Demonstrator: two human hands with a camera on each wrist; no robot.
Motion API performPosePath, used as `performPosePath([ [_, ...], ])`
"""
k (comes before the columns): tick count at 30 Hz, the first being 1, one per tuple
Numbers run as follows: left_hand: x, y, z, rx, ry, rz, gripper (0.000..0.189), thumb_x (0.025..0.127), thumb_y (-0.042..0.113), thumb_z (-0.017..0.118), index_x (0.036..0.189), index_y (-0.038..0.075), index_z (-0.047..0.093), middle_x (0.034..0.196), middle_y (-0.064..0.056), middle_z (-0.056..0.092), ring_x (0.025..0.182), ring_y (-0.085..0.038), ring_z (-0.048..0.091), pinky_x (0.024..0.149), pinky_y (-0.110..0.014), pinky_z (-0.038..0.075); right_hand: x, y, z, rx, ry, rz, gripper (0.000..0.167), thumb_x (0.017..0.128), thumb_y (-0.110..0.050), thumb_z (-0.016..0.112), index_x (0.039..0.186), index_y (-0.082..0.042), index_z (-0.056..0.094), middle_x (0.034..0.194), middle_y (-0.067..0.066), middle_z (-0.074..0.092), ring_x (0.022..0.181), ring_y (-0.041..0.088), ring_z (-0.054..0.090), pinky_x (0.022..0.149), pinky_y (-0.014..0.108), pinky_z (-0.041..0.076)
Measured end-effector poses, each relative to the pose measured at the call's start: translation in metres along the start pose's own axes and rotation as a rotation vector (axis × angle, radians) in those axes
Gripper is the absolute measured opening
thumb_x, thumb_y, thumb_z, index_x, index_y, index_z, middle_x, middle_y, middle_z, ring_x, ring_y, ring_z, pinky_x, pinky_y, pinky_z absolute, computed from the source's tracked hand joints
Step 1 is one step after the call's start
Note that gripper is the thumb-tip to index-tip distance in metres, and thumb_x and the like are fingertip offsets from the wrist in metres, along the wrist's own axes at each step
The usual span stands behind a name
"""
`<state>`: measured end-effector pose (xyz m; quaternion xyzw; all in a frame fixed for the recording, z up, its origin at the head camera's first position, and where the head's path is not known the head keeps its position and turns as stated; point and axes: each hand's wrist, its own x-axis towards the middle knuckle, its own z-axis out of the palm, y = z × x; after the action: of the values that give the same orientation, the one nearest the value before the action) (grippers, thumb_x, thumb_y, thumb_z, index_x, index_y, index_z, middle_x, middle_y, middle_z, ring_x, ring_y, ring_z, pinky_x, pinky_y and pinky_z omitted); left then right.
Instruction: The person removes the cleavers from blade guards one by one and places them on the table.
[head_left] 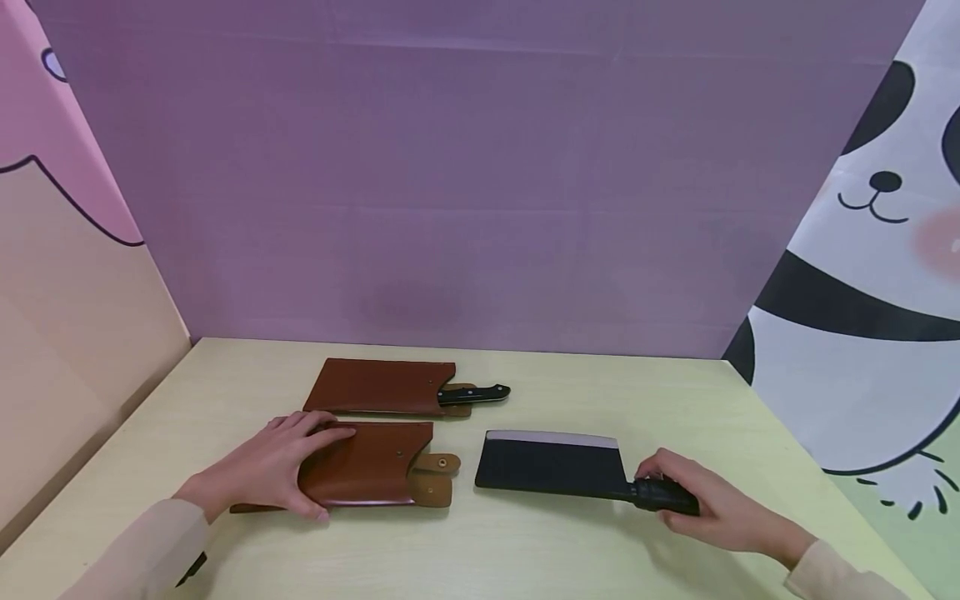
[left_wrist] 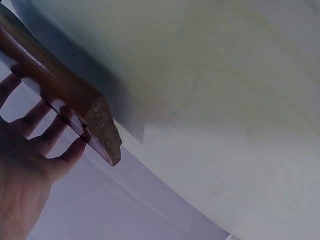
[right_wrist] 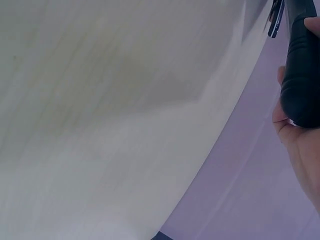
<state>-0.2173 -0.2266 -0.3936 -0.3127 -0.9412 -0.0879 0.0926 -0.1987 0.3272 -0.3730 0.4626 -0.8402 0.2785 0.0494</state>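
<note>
My right hand (head_left: 712,500) grips the black handle of a cleaver (head_left: 551,467), also seen in the right wrist view as a ribbed dark handle (right_wrist: 300,80). Its black blade points left, the bright cutting edge facing away from me, and a shadow falls beneath it. At the left, my left hand (head_left: 273,462) spans a brown leather knife sheath (head_left: 367,467), thumb at the near edge and fingers at the far side. The sheath's mouth faces the cleaver, its tan snap strap (head_left: 437,463) sticking out. In the left wrist view the fingers lie against the sheath (left_wrist: 65,82).
Behind lies a second brown sheath (head_left: 386,387) with a black-handled knife (head_left: 476,394) in it, handle pointing right. The pale wooden table (head_left: 420,558) ends at a purple back wall (head_left: 480,183). Printed panels stand at both sides, a panda (head_left: 862,317) on the right.
</note>
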Motion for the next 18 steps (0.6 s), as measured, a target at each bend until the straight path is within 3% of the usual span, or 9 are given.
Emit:
performPosePath([
  [4,0.0018,0.0015,0.0009,0.006,0.000,0.008,0.100,0.052,0.080,0.062,0.135,0.027,0.044,0.129,-0.003,0.043,0.118,-0.022,0.043,0.093,-0.050,0.036,-0.0032,0.0036,-0.0009,-0.021,0.013,-0.032,0.047,0.070,0.008,0.068,0.110,-0.008,0.050,0.093,-0.007,0.054,0.081,0.004,0.051,0.068,0.017,0.040],
  [18,0.0087,0.0081,0.0059,-0.005,-0.034,0.003,0.099,0.053,0.081,0.061,0.134,0.027,0.045,0.130,-0.003,0.044,0.120,-0.023,0.041,0.093,-0.050,0.036,-0.0049,-0.0015,-0.0082,-0.039,-0.008,-0.017,0.047,0.071,0.006,0.069,0.111,-0.011,0.050,0.094,-0.010,0.054,0.081,0.003,0.051,0.069,0.016,0.040],
])
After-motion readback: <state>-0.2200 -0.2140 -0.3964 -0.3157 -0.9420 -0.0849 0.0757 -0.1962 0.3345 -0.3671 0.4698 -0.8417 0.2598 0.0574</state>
